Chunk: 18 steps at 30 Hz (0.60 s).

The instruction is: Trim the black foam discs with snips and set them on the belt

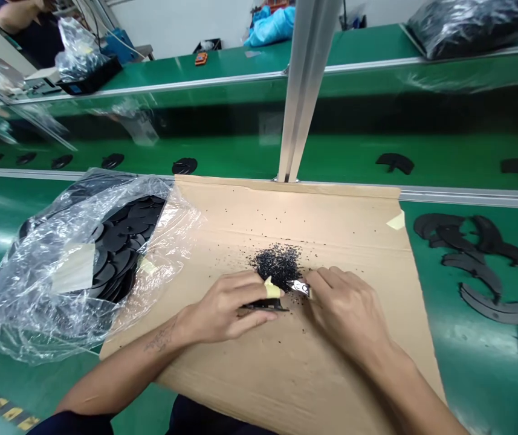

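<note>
My left hand (229, 305) is closed on a flat black plastic part (263, 307) held low over a sheet of cardboard (331, 229); its index fingertip wears a yellow cot. My right hand (347, 308) is closed on a small metal cutting tool (299, 287) whose tip meets the part's edge. Just beyond both hands lies a pile of black trimmings (279, 264).
A clear plastic bag (59, 272) full of black disc-shaped parts lies at the left. Curved black parts (480, 266) lie on the green table at the right. An aluminium post (304, 90) rises behind the cardboard; black parts ride the green conveyor (394, 162). Another person (23, 21) is at far left.
</note>
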Each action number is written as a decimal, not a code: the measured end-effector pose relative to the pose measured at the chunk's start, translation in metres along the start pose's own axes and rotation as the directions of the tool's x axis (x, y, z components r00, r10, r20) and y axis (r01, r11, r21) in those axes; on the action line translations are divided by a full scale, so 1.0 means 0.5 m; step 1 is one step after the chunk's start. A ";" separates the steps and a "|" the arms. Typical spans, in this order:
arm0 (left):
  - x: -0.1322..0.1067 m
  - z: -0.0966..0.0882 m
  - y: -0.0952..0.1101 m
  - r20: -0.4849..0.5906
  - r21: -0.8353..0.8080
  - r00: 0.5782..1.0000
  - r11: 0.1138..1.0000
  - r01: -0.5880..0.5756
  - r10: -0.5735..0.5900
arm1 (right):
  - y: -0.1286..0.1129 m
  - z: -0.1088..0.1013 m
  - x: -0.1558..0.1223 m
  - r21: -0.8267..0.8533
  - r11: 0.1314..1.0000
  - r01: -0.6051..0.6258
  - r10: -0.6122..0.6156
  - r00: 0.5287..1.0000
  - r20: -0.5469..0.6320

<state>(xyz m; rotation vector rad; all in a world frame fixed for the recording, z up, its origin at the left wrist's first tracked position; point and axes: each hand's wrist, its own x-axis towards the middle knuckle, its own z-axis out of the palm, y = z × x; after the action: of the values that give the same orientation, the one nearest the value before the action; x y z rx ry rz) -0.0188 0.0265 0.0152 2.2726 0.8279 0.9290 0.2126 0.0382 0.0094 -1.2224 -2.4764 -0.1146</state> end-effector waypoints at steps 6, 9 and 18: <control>-0.002 0.011 -0.010 -0.016 0.244 0.999 0.969 0.031 -0.028 | -0.016 -0.001 0.002 -0.053 0.998 0.022 -0.019 0.999 0.047; -0.002 0.007 -0.016 -0.141 0.203 0.988 0.975 0.088 -0.060 | -0.008 0.002 -0.003 0.071 0.995 -0.063 0.060 0.997 0.048; -0.004 0.014 -0.008 -0.207 -0.108 0.961 0.980 0.165 -0.185 | -0.033 0.003 -0.001 0.527 0.850 0.023 0.041 0.993 -0.109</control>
<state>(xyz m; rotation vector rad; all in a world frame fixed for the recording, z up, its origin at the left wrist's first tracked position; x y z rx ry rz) -0.0162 0.0261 0.0074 2.0082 1.0410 1.1201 0.1994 0.0280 0.0093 -0.9515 -2.1823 0.4601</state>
